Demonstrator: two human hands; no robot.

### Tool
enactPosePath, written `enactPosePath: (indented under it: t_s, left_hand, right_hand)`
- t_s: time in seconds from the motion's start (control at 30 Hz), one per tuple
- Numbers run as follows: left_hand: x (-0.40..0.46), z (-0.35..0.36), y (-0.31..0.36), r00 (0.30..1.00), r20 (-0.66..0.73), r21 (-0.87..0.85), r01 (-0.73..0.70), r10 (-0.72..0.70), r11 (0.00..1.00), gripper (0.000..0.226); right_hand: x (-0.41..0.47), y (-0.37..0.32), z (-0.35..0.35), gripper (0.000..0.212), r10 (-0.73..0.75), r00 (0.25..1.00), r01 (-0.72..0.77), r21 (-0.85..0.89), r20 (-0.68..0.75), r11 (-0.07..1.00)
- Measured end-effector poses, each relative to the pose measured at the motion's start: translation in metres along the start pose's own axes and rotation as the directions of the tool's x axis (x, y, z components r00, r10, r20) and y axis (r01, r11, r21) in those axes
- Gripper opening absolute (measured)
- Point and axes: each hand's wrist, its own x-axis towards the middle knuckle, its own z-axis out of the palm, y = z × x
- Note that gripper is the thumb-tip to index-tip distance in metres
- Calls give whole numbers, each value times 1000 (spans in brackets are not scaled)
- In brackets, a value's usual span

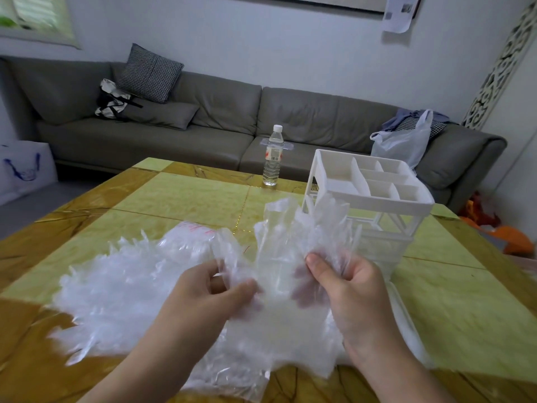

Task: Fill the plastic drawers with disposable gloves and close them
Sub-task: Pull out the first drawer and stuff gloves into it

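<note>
A bunch of clear disposable gloves (290,234) stands up between my hands, its fingers pointing upward. My left hand (212,292) pinches its lower left part, and my right hand (345,283) grips the right side, thumb on top. A large heap of loose clear gloves (122,286) spreads over the table to the left and beneath my hands. The white plastic drawer unit (377,205) stands just behind the bunch at the right, with divided compartments on top. A pulled-out white drawer (406,324) lies below my right hand, mostly hidden by gloves.
A yellow-green and amber tiled table (186,196) carries everything. A water bottle (273,155) stands at its far edge. Behind it runs a grey sofa (203,112) with cushions and a white plastic bag (406,141). Orange items (511,237) lie on the floor at right.
</note>
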Motion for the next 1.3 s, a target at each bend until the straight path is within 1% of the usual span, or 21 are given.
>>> enactPosePath:
  t_s: [0.03,0.07,0.13,0.23,0.3,0.37,0.43,0.5,0.57,0.63,0.67,0.7,0.73,0.8,0.87,0.9,0.97,1.07,1.17,1.23,1.3]
  left_hand:
    - [0,-1,-1,998,-54,-8,-29,28,1000,10]
    - [1,0,0,994,-101,-38,-43,39,998,13]
    - [0,0,3,990,-139,-105,-33,18,994,32]
    - [-1,2,7,993,-112,-226,0,-26,974,46]
    - [-2,3,9,997,-52,-287,46,-63,957,46]
    - [-3,4,6,997,26,-233,71,-66,970,35]
    - [-3,5,1,996,76,-155,65,-54,986,21]
    - [-1,3,-4,997,70,-90,27,-21,996,9]
    - [-1,1,-5,998,46,8,-53,53,999,5]
    - [-2,-1,-3,993,9,59,-116,116,991,7]
    - [-2,0,-2,992,-12,42,-125,126,991,7]
    - [-3,1,-1,994,-24,-19,-108,108,994,4]
    - [-4,3,0,998,-16,-105,-59,57,993,8]
    - [-3,6,-4,994,88,-229,80,-61,970,28]
    - [-5,9,-9,974,193,-172,149,-115,974,41]
    - [-5,10,-11,974,194,-134,140,-113,981,43]
    - [-4,13,-16,991,114,-103,88,-76,991,38]
    - [-3,15,-16,1000,0,-141,-21,22,990,13]
    - [-4,15,-14,996,25,-110,-84,88,990,25]
    - [-7,15,-13,994,71,-87,-71,78,994,31]
    - [-9,16,-13,989,139,-111,-38,54,993,41]
  right_hand:
    - [0,0,0,11,-11,1000,11,-9,9,1000]
    - [0,0,0,11,-18,1000,18,-22,19,1000]
    - [1,0,-2,12,-24,999,25,-39,34,999]
    - [0,1,-2,19,-11,999,12,-25,31,1000]
    - [0,2,0,18,-2,1000,2,4,26,1000]
    - [-1,4,3,13,20,999,-21,34,43,999]
    - [-2,5,5,13,63,996,-68,71,68,995]
    - [-1,3,5,19,105,991,-114,106,81,988]
    - [2,0,3,26,132,989,-141,146,67,979]
    - [3,-3,0,32,151,988,-154,184,29,971]
    - [3,-4,0,34,151,988,-151,187,11,971]
    - [3,-5,-1,35,150,989,-146,184,-4,972]
    - [3,-4,-1,36,146,989,-141,174,-19,975]
    - [2,-1,0,38,131,991,-124,136,-39,983]
    - [1,5,1,41,93,994,-90,55,-49,994]
    - [1,7,1,42,81,995,-80,20,-51,997]
    - [2,8,0,38,91,996,-91,-4,2,996]
    - [6,10,-4,25,120,985,-122,10,125,992]
    - [9,12,-7,14,138,985,-139,-1,103,990]
    - [10,12,-8,15,158,981,-164,52,109,985]
    - [12,11,-10,16,168,977,-181,100,130,978]
